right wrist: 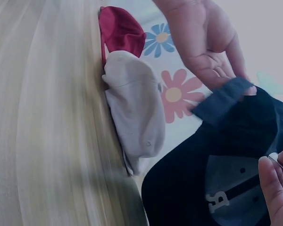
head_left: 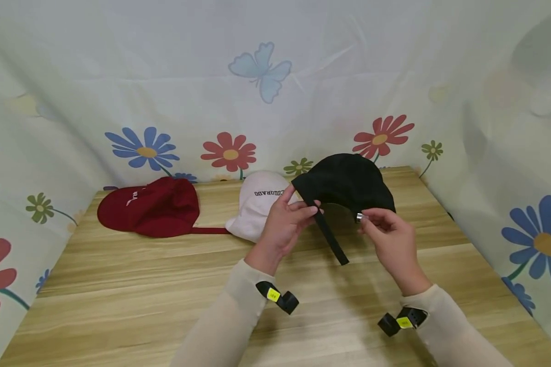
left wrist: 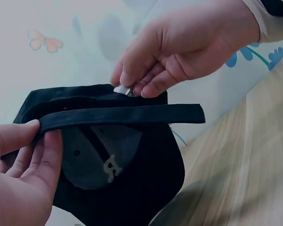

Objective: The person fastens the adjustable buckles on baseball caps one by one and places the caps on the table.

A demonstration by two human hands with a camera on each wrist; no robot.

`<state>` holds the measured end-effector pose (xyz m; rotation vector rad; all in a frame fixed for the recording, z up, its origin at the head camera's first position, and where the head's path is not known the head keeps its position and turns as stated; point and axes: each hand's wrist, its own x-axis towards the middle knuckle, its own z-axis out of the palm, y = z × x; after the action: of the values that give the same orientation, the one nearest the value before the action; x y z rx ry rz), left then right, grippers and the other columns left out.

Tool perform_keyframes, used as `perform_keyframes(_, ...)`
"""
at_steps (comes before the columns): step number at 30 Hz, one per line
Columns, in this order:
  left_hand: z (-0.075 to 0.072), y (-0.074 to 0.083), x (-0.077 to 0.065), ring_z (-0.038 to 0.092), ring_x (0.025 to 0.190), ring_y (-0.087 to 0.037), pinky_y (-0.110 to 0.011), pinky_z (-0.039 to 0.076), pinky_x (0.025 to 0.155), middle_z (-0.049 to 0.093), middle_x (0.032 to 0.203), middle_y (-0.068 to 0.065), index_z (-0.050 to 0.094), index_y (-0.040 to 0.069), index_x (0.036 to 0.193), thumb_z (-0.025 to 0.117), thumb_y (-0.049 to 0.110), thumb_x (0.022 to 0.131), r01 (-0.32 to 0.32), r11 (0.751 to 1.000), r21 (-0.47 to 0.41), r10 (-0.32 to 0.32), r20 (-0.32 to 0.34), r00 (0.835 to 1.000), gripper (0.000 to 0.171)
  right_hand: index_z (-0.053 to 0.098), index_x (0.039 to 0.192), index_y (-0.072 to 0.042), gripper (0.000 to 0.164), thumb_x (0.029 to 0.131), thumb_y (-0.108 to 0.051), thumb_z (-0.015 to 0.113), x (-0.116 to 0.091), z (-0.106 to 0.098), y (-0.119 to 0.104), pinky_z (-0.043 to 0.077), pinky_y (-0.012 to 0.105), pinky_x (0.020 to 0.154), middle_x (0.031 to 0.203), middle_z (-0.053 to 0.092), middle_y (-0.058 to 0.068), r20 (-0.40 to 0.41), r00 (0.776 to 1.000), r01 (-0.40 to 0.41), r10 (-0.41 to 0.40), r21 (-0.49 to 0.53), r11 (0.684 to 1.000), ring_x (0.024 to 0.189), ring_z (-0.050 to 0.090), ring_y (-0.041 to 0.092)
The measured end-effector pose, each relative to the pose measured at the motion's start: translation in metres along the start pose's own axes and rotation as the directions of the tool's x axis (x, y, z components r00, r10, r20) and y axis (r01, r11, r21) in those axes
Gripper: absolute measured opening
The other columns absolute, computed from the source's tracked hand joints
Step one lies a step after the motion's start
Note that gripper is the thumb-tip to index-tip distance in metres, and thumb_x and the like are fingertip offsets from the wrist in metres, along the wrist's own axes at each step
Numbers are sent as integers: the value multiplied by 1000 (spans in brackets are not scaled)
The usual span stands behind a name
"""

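Both hands hold a black baseball cap [head_left: 349, 176] up over the wooden table, its back opening toward me. My left hand [head_left: 286, 221] pinches the cap's adjusting strap [head_left: 331, 237] between thumb and fingers near where it joins the cap; the strap's loose end hangs down. In the left wrist view the strap [left wrist: 127, 117] crosses in front of the opening, and a grey panel with a pale letter shows inside. My right hand [head_left: 392, 239] pinches the small silver metal buckle [head_left: 359, 217] at the other side of the opening.
On the table [head_left: 165, 295], a white cap [head_left: 257, 199] lettered COLORADO sits left of the black one. Farther left lies a dark red cap [head_left: 165, 209], its strap [head_left: 209, 231] stretching to the white cap. A flower-printed cloth [head_left: 188, 92] walls the back and sides.
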<state>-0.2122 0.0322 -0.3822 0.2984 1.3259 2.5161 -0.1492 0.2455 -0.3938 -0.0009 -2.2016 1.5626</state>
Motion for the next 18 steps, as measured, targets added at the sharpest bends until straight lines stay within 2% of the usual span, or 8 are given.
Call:
perform_keyframes(4,1,1,1,72,77,-18,-27,58,76,73,83,-2,52,13,137,60,-13,87,-36,999,11,36,-93,995,56,69,103,-3,18,90,-14,69,1,-3,-3,58,23,69,85,71,-1,1,1000,-18,18,35,999,70,69,9)
perform_keyframes(7,1,2,0,72,72,-17,-25,58,68,73,81,-1,64,5,115,61,-12,86,-78,997,12,79,-157,984,34,69,103,-2,19,89,-14,70,0,-4,-5,58,22,70,86,71,-3,-2,1000,-28,28,55,998,70,69,10)
perform_keyframes(9,2,3,0,71,68,-16,-25,57,64,73,78,-1,68,5,97,62,-13,86,-106,994,12,106,-185,977,22,69,103,-2,19,89,-15,70,0,-4,-5,57,21,70,85,70,-4,-4,999,-35,35,62,997,70,69,11)
perform_keyframes(11,3,3,0,71,66,-14,-24,56,61,73,76,0,68,9,84,62,-13,86,-122,993,10,121,-207,971,23,69,104,-1,20,89,-15,70,0,-4,-6,57,21,69,85,70,-5,-7,999,-39,39,71,997,70,70,12)
perform_keyframes(13,4,4,-1,70,64,-11,-23,56,60,72,74,1,66,12,77,63,-12,86,-126,992,22,127,-222,967,26,69,105,-1,21,89,-16,70,0,-5,-6,57,20,69,85,70,-5,-11,999,-41,42,69,997,71,70,12)
perform_keyframes(18,3,5,-2,64,57,-9,-23,55,58,70,70,3,68,13,76,66,-7,86,-124,991,48,132,-236,963,23,70,107,-4,23,90,-19,69,3,-8,-9,56,19,70,84,71,-8,-26,999,-45,47,51,998,73,69,10)
